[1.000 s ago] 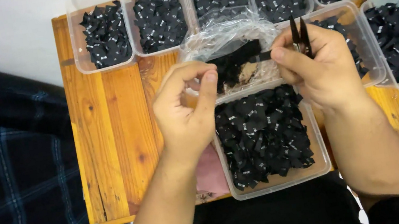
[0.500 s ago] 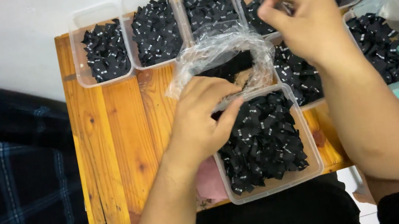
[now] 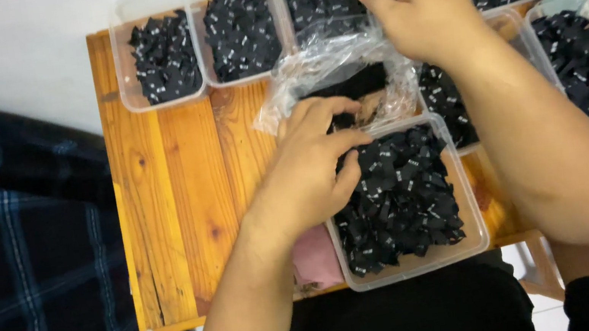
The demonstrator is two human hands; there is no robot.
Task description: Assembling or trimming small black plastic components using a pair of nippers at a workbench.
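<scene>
Since those little black fabric tags point(image 3: 391, 198) are light, soft and floppy, I'd pinch one by its edge with fingertips, not scoop. They're heaped in the nearest clear tub point(image 3: 474, 240) on the wooden table point(image 3: 177, 205). Left hand point(image 3: 311, 171) rests curled at that tub's rim, touching the crinkly plastic bag point(image 3: 327, 69); can't tell if it grips anything. Right hand point(image 3: 417, 2) is pinched together over the far tubs point(image 3: 164, 57), well apart from the left. I count about seven tubs, one bag, tags beyond counting.
</scene>
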